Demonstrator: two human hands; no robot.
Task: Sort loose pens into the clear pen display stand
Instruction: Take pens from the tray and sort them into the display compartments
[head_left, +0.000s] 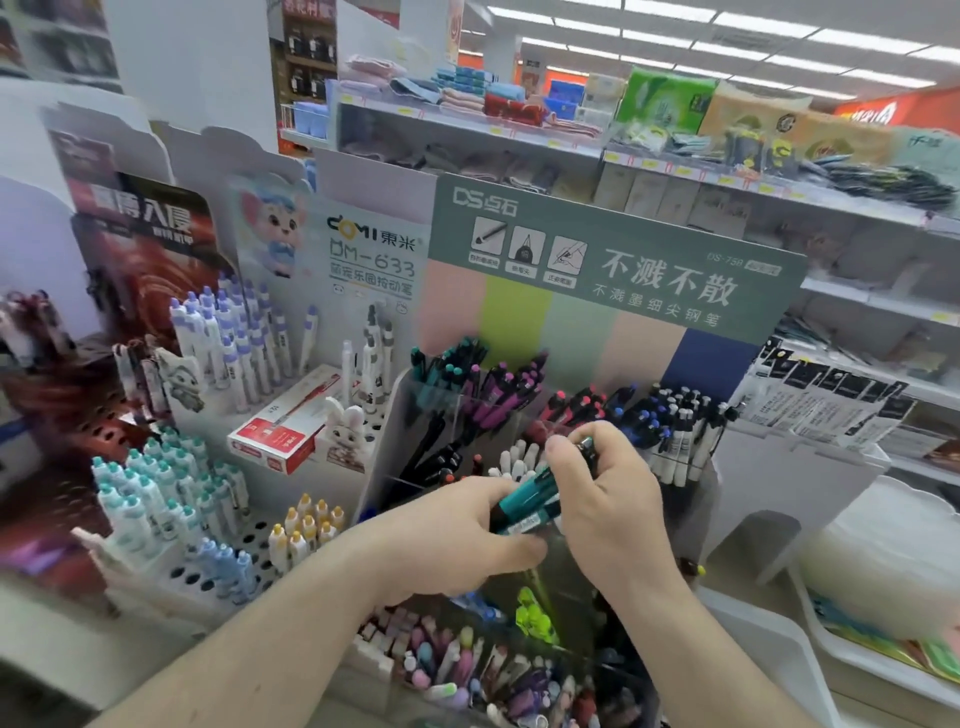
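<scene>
I have a small bundle of teal pens (527, 501) between both hands, just above and in front of the clear pen display stand (415, 395), and what matters now is how that bundle lies against the compartments. Its long axis runs on a slant, low end at my left hand (457, 540) and high end up by my right hand (597, 488), so the pens are closer to flat than upright, while every pen in the stand sits tip-down. My left hand is curled around the lower end, thumb underneath; my right hand pinches the upper end, with a grey-tipped cap showing above its fingers (how many pens are in the bundle I cannot tell, the hands hide most of it). The matching teal-capped pens (441, 364) stand in the back-left compartment, up and to the left of the bundle, beyond the dark pens (441, 457) and the white pens (517, 460) nearer me. I judge the left hand has the shorter path there, and the bundle must be tipped upright first.
</scene>
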